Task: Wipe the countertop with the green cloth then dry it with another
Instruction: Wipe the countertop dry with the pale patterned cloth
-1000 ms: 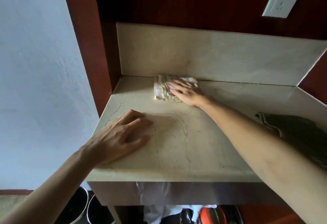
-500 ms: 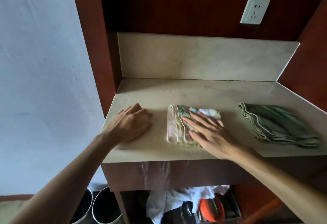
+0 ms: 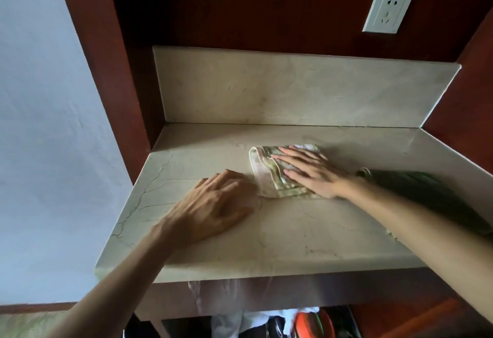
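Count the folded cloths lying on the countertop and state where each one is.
2. A pale patterned cloth lies mid-counter under the right hand; a dark green cloth lies at the right, partly hidden by the forearm.

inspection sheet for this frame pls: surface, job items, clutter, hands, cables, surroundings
Surface: beige marble countertop with dark veins, matching backsplash behind.
Job's things: folded patterned cloth flat mid-counter; folded green cloth at the right, partly hidden by the right forearm.
Clutter: nothing seen on the counter.
Hands: right hand pressed flat on the patterned cloth, fingers straight; left hand rests on bare counter, holding nothing.
Cables: nothing seen.
Surroundings: wall socket on the dark wood panel, nothing plugged in; white wall on the left; mixed items under the counter, unclear.
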